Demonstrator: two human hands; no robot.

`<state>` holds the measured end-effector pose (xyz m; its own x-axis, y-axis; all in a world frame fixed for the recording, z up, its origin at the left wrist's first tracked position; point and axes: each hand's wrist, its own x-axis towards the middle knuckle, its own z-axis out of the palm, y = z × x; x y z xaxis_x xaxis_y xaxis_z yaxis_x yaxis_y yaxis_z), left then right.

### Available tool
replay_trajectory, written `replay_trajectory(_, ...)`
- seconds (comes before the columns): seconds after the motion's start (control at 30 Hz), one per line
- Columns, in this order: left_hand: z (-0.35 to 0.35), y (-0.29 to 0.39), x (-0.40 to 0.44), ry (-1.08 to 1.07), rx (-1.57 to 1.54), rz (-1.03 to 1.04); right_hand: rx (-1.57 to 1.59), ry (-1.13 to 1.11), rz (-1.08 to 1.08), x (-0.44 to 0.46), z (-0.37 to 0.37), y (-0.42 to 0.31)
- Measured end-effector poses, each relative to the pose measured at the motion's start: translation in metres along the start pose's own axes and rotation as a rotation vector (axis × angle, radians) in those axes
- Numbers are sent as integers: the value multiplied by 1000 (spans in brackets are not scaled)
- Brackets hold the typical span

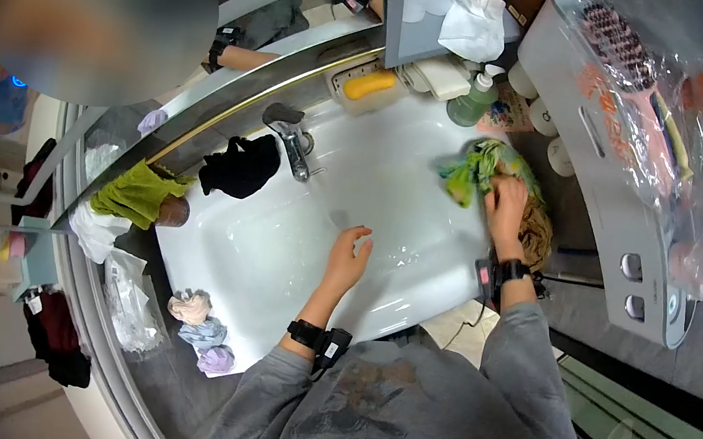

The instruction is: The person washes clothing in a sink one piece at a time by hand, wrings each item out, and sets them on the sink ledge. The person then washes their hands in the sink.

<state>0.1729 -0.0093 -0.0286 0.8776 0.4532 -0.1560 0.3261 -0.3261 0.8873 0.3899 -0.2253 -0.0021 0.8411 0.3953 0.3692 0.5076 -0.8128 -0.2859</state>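
Note:
My left hand (347, 260) is over the white sink (228, 241), fingers apart and holding nothing. At the sink's right end, my right hand (508, 206) has its fingers closed on a green and yellow patterned cloth (496, 158). A brown cloth (536, 235) lies bunched just beside that wrist. The patterned cloth's bright green end hangs over the basin side. Behind the basin stands a chrome faucet (294, 148) with a dark handle. Next to it, a black cloth (240, 165) is draped on the sink rim.
A yellow soap bar (368, 85) sits in a dish, with a green pump bottle (474, 99) to its right. A grey shelf (598, 171) carries a hairbrush (618, 46). At left are an olive towel (139, 193) and small bunched cloths (203, 331).

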Motion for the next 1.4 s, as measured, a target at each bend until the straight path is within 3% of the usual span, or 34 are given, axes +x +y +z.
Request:
replay_trajectory(0.07, 4, 3, -3, -31, -33, -76, 148, 196, -345, -5, 1, -5)
replay_trajectory(0.17, 9, 9, -2, 10, -126, -42, 266, 90, -515, 0, -21, -40)
replay_trajectory(0.27, 8, 19, 4, 67, -291, -88, 533, -48, -555, -13, -20, -70)
replay_trajectory(0.33, -1, 20, 6, -47, -619, -266, 734, -91, -652, -20, -29, -103)
replay_trajectory(0.47, -21, 12, -4, 6, -846, -356, 810, -286, -753, -45, -13, -136)
replay_trajectory(0.53, -38, -11, -16, -54, -760, -368, 859, -575, -665, -56, 0, -143)
replay_trajectory(0.57, -47, -22, -23, -43, -762, -370, 864, -583, -673, -61, 5, -145)
replay_trajectory(0.63, -64, -38, -33, -42, -407, -408, 838, -852, -589, -67, 16, -147)
replay_trajectory(0.67, -71, -43, -39, 9, -149, -388, 842, -863, -600, -71, 30, -144)
replay_trajectory(0.7, -77, -52, -43, 22, -153, -396, 692, -780, -567, -75, 49, -138)
replay_trajectory(0.77, -82, -80, -50, 163, 170, -275, 548, -703, -543, -81, 75, -132)
replay_trajectory(0.83, -85, -82, -50, 258, 237, -286, 129, -623, -519, -86, 91, -132)
replay_trajectory(0.9, -81, -78, -47, 506, 579, -57, 44, -730, -449, -94, 106, -139)
replay_trajectory(0.97, -65, -85, -42, 479, 505, -25, -45, -841, -377, -100, 119, -143)
replay_trajectory(1.03, -49, -85, -42, 279, 715, 111, 91, -1065, -554, -100, 133, -142)
replay_trajectory(1.07, -39, -105, -41, 129, 621, -24, 84, -1076, -558, -99, 140, -140)
replay_trajectory(1.13, -32, -107, -40, 98, 719, -64, -60, -1142, -334, -96, 153, -135)
replay_trajectory(1.2, -32, -104, -39, 60, 818, -106, -86, -1057, -357, -99, 160, -122)
replay_trajectory(1.27, -43, -98, -35, -170, 857, -304, -110, -970, -381, -98, 160, -109)
replay_trajectory(1.4, -69, -149, -51, -56, 1023, -317, 13, -902, -190, -78, 147, -85)
